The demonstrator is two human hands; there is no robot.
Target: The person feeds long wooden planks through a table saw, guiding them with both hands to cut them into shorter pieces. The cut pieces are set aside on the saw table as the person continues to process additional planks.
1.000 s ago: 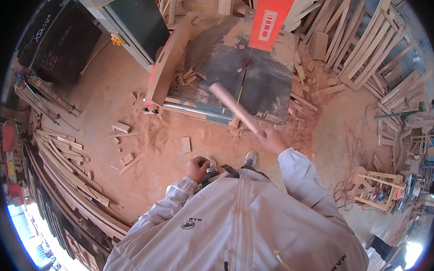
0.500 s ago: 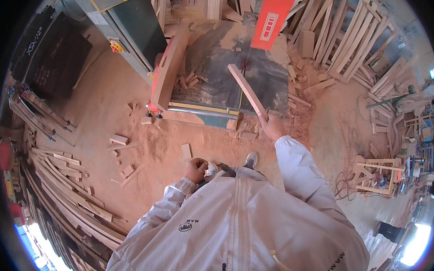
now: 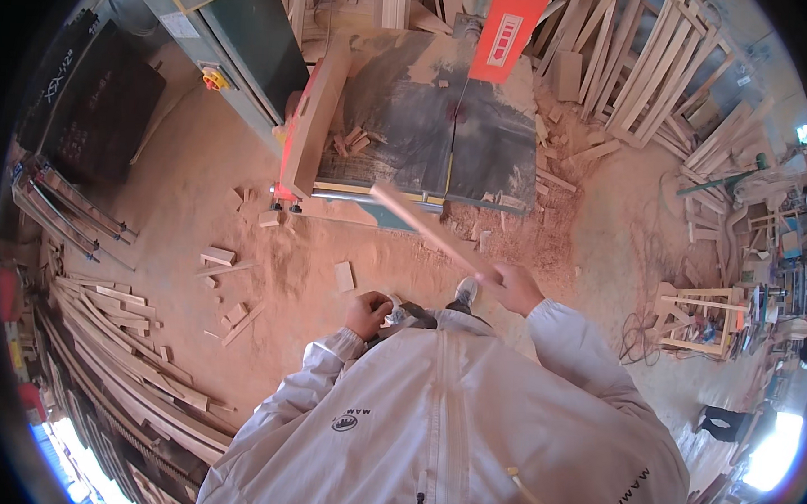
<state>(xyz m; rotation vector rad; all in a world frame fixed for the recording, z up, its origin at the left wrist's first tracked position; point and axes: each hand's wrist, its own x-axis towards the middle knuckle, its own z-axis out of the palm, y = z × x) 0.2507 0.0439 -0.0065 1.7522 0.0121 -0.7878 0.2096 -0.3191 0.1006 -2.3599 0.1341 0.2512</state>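
My right hand grips one end of a narrow wooden strip. The strip slants up and to the left, its free end over the front edge of a bandsaw table. Close to my body, my left hand is curled with the fingers bent inward; whether anything is in them is hidden. Above the table hangs the saw's red blade guard, and the thin blade runs down below it. A tall wooden fence stands along the table's left side, with small offcuts beside it.
Sawdust and wood scraps lie on the floor around the saw. Long boards are stacked at the left, and more timber leans at the back right. A small wooden frame stands at the right near a coiled cable.
My right hand has drawn the wooden strip back toward me, off the saw table, and its free end has swung left. My left hand stays almost where it was.
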